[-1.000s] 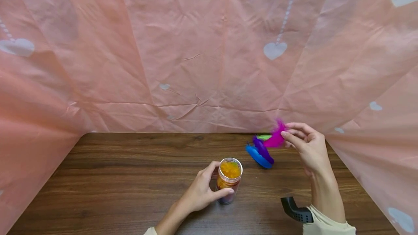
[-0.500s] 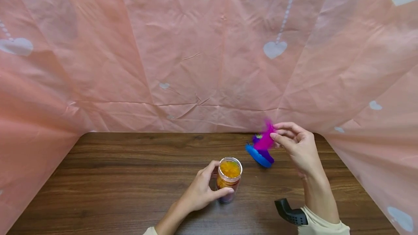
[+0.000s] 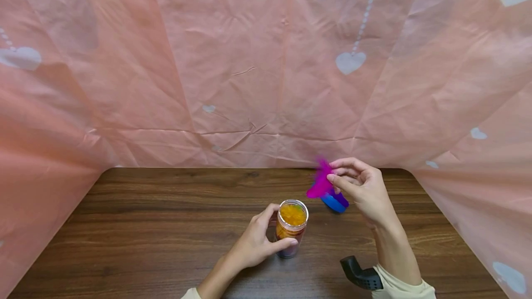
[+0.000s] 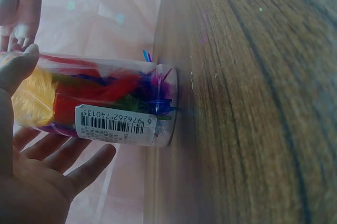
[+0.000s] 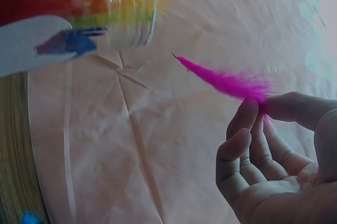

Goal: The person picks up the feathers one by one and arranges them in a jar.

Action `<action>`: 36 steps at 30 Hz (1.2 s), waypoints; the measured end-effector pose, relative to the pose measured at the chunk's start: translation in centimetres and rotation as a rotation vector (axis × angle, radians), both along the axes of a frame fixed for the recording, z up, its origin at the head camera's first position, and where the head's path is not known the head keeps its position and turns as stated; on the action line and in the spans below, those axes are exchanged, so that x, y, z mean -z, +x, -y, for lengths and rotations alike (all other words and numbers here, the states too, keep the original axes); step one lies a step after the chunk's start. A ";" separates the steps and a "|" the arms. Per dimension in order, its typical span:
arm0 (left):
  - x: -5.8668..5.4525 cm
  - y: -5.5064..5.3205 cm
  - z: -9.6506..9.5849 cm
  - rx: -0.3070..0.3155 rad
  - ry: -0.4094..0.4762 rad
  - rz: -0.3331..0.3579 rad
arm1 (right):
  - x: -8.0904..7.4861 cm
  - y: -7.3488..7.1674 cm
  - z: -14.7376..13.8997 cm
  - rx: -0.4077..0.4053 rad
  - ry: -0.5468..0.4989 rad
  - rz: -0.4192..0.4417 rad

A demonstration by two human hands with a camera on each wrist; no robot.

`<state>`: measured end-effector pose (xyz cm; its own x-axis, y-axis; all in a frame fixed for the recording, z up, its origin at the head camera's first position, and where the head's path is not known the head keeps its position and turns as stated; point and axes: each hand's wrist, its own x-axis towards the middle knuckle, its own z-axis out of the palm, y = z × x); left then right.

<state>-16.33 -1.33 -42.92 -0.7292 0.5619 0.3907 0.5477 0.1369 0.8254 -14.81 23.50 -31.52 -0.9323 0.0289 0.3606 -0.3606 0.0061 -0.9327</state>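
While pinching the pink feather (image 3: 320,185) in the right hand (image 3: 369,193), fingertips to thumb, best to go light and lead thin tip first. Held midair, up and right of the jar (image 3: 291,233), not touching. Worth bracing with the left hand (image 3: 256,241) wrapped round like that. Mind the blue feather (image 3: 334,204) on the table (image 3: 166,225).

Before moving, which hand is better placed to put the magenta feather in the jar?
Probably the right hand: it pinches the magenta feather near the open jar, which the left hand holds upright.
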 end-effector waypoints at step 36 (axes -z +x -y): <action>0.0 -0.1 0.0 0.017 0.010 0.005 | 0.3 0.2 2.7 -0.224 0.296 0.011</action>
